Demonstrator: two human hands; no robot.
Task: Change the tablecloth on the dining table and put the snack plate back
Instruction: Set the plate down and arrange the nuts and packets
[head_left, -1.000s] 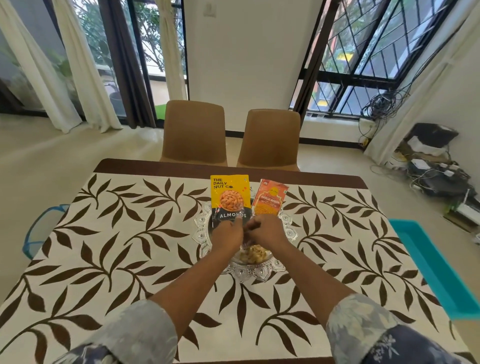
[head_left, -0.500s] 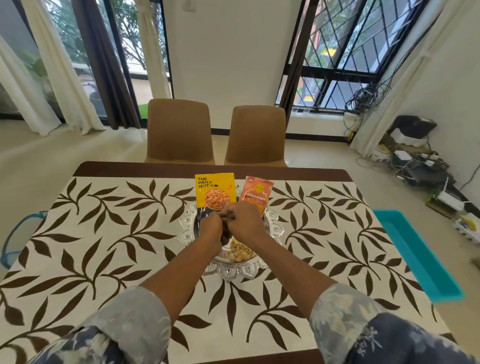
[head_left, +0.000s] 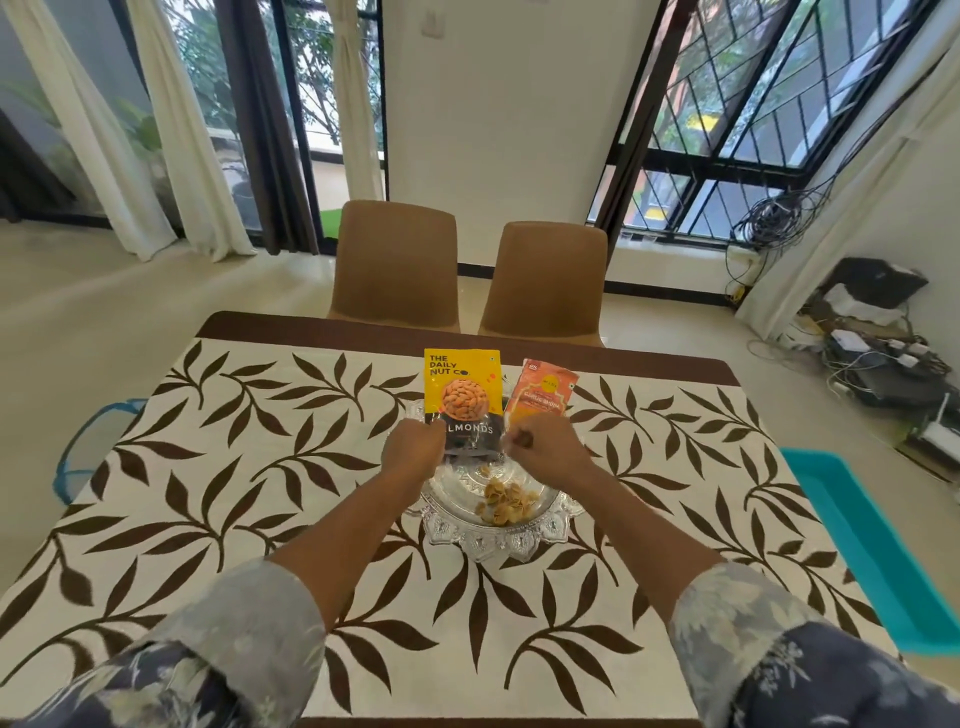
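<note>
A cream tablecloth (head_left: 218, 467) with brown leaves covers the dining table. At its middle sits an ornate silver snack plate (head_left: 452, 535) holding a small heap of pale snacks (head_left: 504, 504). A yellow and black almond packet (head_left: 462, 395) stands upright on the plate's far side, and an orange packet (head_left: 543, 389) leans to its right. My left hand (head_left: 413, 449) grips the almond packet's lower left edge. My right hand (head_left: 545, 447) is curled just right of that packet, in front of the orange packet's base. What its fingers hold is hidden.
Two brown chairs (head_left: 395, 265) (head_left: 545, 280) stand at the table's far side. A teal bin (head_left: 857, 545) lies along the right edge of the table. A blue-rimmed object (head_left: 78, 452) is on the floor at left. Cables and devices (head_left: 872, 358) clutter the floor at right.
My hands, close together at the almond packet's base before, have moved apart, the right one shifting rightward. The snacks on the plate now show between my wrists.
</note>
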